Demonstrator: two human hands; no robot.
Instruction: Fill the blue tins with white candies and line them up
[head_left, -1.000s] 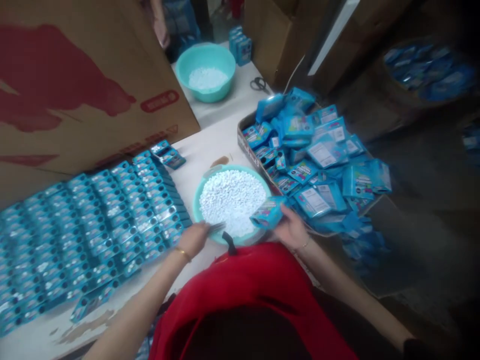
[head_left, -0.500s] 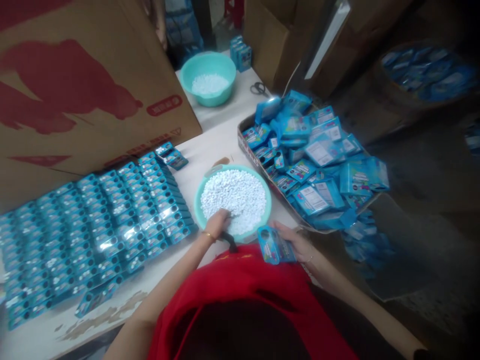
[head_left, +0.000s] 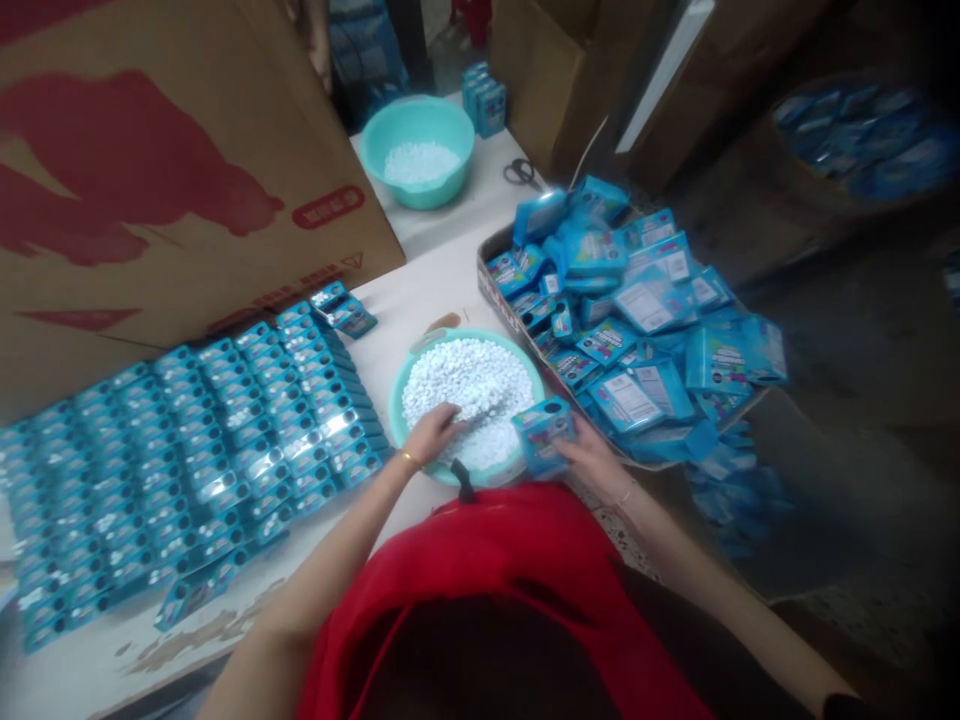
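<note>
My left hand [head_left: 435, 432] is closed over the near left part of a turquoise bowl [head_left: 399, 425]. Its fingers pinch something thin and greyish, too unclear to name, beneath a raised heap of small white pieces [head_left: 465, 370]. At the bowl's right edge, my right hand [head_left: 594, 458] grips a blue box [head_left: 544, 437] with a dark round spot on its upper end. The box is tilted over the rim, and my fingers wrap its right side.
Rows of blue boxes [head_left: 255, 440] fill the left of the table beside a large carton [head_left: 225, 130]. A tray [head_left: 501, 298] heaped with blue packs stands at the right. Farther back are a second turquoise bowl [head_left: 431, 195], scissors [head_left: 519, 172] and a person's arm [head_left: 319, 45].
The blue box in my right hand has risen from beside the bowl to its rim and now stands more upright. My left hand has lifted slightly, raising some white pieces.
</note>
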